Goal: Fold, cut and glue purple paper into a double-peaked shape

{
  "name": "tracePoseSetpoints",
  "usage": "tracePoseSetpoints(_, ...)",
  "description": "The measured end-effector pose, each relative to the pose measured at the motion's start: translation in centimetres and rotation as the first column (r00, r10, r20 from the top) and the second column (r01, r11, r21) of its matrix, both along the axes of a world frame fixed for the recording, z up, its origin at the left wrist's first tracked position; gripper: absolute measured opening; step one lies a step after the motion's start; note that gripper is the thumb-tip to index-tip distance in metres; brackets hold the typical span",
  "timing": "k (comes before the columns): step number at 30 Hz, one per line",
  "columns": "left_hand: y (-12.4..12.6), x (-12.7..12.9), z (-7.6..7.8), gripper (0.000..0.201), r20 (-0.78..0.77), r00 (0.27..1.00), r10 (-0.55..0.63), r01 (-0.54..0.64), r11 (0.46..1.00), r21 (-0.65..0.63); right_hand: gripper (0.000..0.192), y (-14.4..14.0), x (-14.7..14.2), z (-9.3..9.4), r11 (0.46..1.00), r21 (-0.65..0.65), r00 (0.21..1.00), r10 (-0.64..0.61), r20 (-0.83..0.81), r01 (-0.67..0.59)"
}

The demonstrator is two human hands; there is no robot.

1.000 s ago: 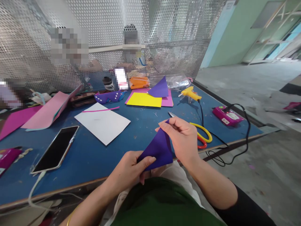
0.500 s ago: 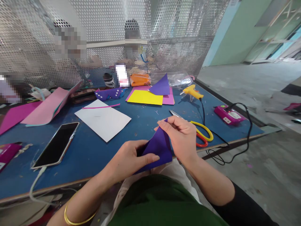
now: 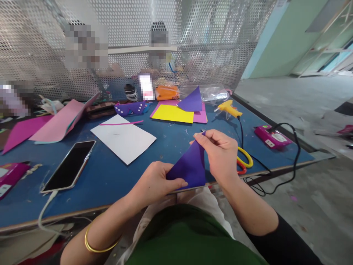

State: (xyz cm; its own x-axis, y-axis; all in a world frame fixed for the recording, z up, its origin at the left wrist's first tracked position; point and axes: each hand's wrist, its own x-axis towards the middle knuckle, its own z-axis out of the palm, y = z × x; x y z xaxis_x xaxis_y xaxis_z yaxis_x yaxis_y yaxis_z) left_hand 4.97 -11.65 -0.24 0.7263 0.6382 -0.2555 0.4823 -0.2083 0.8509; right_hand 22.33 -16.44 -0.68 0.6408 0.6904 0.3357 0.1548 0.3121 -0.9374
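Note:
A folded purple paper triangle point(image 3: 191, 167) is held over the near edge of the blue table point(image 3: 110, 176). My left hand point(image 3: 154, 182) pinches its lower left corner, thumb on top. The upper tip sits between the fingertips of my right hand point(image 3: 220, 154). Yellow and red-handled scissors point(image 3: 242, 162) lie just behind my right hand, partly hidden by it.
A phone point(image 3: 70, 165) on a cable lies at the left, a white sheet point(image 3: 124, 138) in the middle. Yellow, pink and purple papers point(image 3: 176, 112), a yellow glue gun point(image 3: 227, 107) and a pink power strip point(image 3: 271, 135) sit farther back. Other people sit behind a perforated metal screen point(image 3: 193, 44).
Both hands and the purple triangle have shifted slightly right and up in the view. The grip on the paper is the same.

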Motion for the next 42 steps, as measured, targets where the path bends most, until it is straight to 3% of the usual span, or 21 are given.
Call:
tracePoseSetpoints(3, 0.5, -0.3, -0.1, 0.031, -0.017, 1.0, 0.008, -0.008, 1.0, 0.012, 0.022, 0.4, 0.1, -0.2, 1.0, -0.015, 1.0, 0.021, 0.006, -0.021)
tracePoseSetpoints(6, 1.1, -0.4, 0.1, 0.03, 0.0, 0.999, 0.04, -0.04, 0.998, -0.041, 0.024, 0.2, 0.2, 0.1, 0.983, -0.088, 0.987, 0.162, -0.003, -0.161)
tracePoseSetpoints(10, 1.8, -0.6, 0.5, 0.029, 0.063, 0.991, 0.116, -0.104, 0.981, -0.162, 0.027, -1.2, 0.3, 0.1, 0.915, -0.222, 0.94, 0.342, -0.013, -0.336)
tracePoseSetpoints(13, 1.8, -0.4, 0.7, 0.027, 0.09, 0.98, 0.178, -0.156, 0.966, -0.207, 0.022, -2.4, 0.2, -0.7, 0.87, -0.31, 0.914, 0.405, 0.004, -0.384)
tracePoseSetpoints(18, 1.6, 0.0, 1.0, 0.027, 0.057, 0.98, 0.192, -0.173, 0.955, -0.24, 0.026, -2.9, 0.1, -1.6, 0.905, -0.345, 0.95, 0.297, 0.093, -0.249)
tracePoseSetpoints(24, 1.7, -1.3, 1.1, 0.03, -0.001, 0.997, 0.073, -0.071, 0.976, -0.204, 0.028, -2.9, 1.1, -1.1, 0.943, -0.31, 0.971, 0.176, 0.16, -0.12)
tracePoseSetpoints(28, 1.2, -1.7, 0.7, 0.027, -0.004, 0.991, 0.132, -0.131, 0.983, -0.13, 0.024, -3.1, 1.6, -1.4, 0.957, -0.284, 0.975, 0.12, 0.187, -0.063)
tracePoseSetpoints(31, 0.8, -1.6, 0.5, 0.029, 0.032, 0.984, 0.173, -0.166, 0.974, -0.155, 0.023, -3.1, 2.0, -1.9, 0.961, -0.272, 0.976, 0.103, 0.192, -0.048)
tracePoseSetpoints(38, 0.1, -1.9, 0.4, 0.07, 0.258, 0.933, 0.25, -0.153, 0.926, -0.344, 0.014, -3.5, 3.5, -3.2, 0.984, -0.168, 0.98, -0.021, 0.197, 0.055)
tracePoseSetpoints(42, -0.7, -1.7, 0.4, 0.044, 0.16, 0.964, 0.214, -0.176, 0.959, -0.223, 0.015, -3.8, 3.6, -3.6, 0.985, -0.143, 0.976, -0.065, 0.209, 0.096)
